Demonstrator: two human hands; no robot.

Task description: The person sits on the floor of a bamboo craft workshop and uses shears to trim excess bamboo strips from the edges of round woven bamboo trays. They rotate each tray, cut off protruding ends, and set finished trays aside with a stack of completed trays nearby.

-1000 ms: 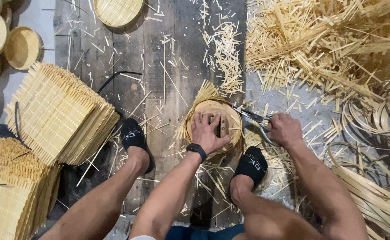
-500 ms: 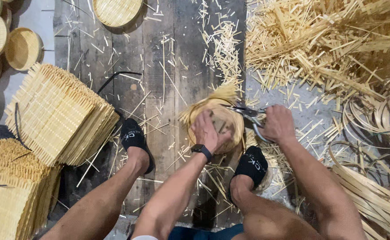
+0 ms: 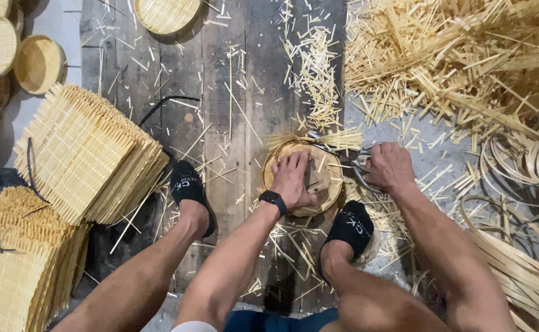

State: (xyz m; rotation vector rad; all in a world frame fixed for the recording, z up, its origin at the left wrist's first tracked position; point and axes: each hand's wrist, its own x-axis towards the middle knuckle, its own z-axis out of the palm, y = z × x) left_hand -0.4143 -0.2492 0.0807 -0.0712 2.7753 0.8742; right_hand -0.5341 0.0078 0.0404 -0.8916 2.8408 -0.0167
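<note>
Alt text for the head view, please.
Seen from above, the left hand presses a round woven bamboo tray to the plank floor while the right hand trims its edge with shears. Stacked woven mats lie left.

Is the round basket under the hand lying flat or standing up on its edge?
Flat. The round woven piece lies face-up on the wooden planks, with the left hand pressed on top and scissors at its rim.

Bare planks at upper centre lie open; mat stacks left and strip piles right probably block
</note>
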